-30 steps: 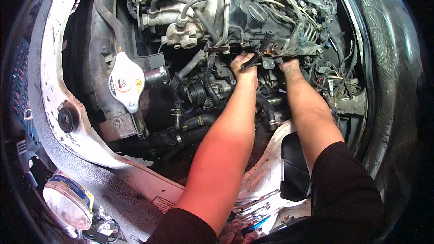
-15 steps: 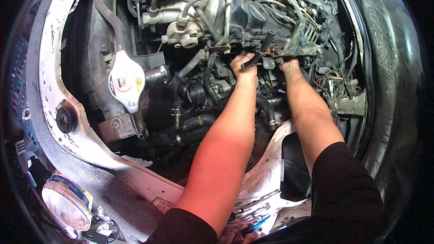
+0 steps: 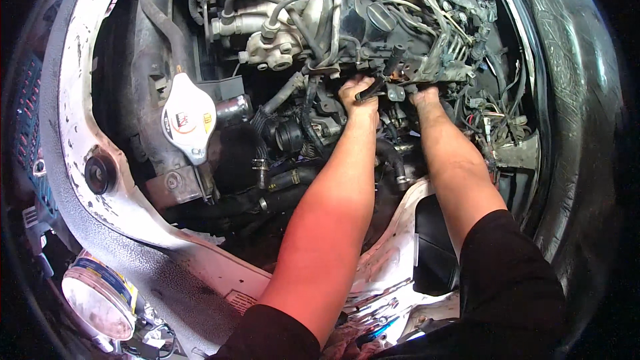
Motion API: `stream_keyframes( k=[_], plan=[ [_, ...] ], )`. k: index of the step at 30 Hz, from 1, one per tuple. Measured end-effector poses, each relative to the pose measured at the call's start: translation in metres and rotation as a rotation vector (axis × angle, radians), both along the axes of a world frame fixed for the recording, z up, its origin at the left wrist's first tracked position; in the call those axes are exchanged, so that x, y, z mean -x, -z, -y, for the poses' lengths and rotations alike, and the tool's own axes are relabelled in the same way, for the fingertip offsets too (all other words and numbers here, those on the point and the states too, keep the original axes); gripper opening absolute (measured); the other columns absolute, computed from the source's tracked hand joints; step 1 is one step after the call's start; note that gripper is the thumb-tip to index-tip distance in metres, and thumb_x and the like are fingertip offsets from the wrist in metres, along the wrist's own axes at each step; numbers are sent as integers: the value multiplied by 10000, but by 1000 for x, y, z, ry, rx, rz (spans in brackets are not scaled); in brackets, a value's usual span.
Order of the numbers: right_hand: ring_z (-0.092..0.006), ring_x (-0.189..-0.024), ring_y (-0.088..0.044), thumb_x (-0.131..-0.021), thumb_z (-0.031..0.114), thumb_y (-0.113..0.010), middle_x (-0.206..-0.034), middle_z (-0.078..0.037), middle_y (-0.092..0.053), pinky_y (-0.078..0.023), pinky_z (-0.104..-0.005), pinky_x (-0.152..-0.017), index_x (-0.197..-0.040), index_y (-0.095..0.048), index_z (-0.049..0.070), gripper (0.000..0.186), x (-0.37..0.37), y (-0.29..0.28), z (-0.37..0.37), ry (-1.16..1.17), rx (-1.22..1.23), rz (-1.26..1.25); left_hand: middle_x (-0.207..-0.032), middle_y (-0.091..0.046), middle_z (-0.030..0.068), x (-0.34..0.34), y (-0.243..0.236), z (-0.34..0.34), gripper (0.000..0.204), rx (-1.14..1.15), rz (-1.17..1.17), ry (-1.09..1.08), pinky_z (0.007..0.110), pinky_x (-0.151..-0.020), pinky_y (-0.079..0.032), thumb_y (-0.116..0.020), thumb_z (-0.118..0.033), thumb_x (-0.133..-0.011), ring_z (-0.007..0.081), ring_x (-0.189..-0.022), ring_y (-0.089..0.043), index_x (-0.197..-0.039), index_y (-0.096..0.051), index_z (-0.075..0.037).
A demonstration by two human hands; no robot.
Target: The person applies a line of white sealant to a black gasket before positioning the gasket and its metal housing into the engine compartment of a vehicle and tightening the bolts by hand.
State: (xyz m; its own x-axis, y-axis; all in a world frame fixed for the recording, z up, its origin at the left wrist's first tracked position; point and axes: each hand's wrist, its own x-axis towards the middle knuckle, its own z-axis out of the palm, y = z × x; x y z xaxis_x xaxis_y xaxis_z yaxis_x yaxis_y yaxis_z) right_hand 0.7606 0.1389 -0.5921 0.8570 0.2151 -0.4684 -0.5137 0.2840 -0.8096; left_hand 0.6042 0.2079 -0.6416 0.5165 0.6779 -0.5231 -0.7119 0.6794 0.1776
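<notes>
Both my arms reach down into an engine bay, and the hands go in under the front edge of the engine (image 3: pixel 360 33). My left hand (image 3: pixel 361 99) is below the metal pipes, beside a short black rubber hose (image 3: pixel 371 91) that crosses in front of it. Its fingertips are out of sight among the parts. To the right, my right hand (image 3: pixel 425 97) is tucked under a metal bracket (image 3: pixel 440 72), with its fingers hidden too. Between the two hands sits a small metal tab (image 3: pixel 396 94). Whatever either hand touches is covered by the engine.
A large white radiator cap (image 3: pixel 189 117) stands at the left by a dark pipe. Black coolant hoses (image 3: pixel 293 179) run below the engine. Loose wiring (image 3: pixel 490 123) hangs at the right. Tools (image 3: pixel 380 327) lie near my body; a white tub (image 3: pixel 99 300) is at lower left.
My right hand has shifted slightly to the left under the bracket. My left hand has barely moved.
</notes>
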Motion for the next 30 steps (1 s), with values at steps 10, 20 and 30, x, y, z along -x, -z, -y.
stream_keyframes(
  k=[10,20,30],
  plan=[
    [-259,-951,-632,-937,340,-495,-1095,-28,-655,-547,-431,-685,-1110,-611,143,286,-24,1,45,75,142,-6,-792,-574,69,3,-17,5,143,106,-145,120,339,-614,-488,-646,73,-735,203,-670,-584,-762,-543,-23],
    [-155,-466,-432,-936,131,-539,-645,-64,-479,-349,-273,-381,-832,-474,78,133,20,-47,48,134,477,-342,-892,-612,18,32,-52,-1,107,166,-445,592,443,-685,-461,-627,-181,-892,186,-820,-567,-987,-584,-160],
    [-57,-408,-402,-961,140,-483,-579,3,-517,-291,-166,-346,-789,-550,35,212,47,-82,49,-73,531,-289,-835,-612,46,42,-57,0,142,60,-521,663,380,-509,-448,-561,-238,-921,208,-638,-573,-1021,-559,-137]
  ],
)
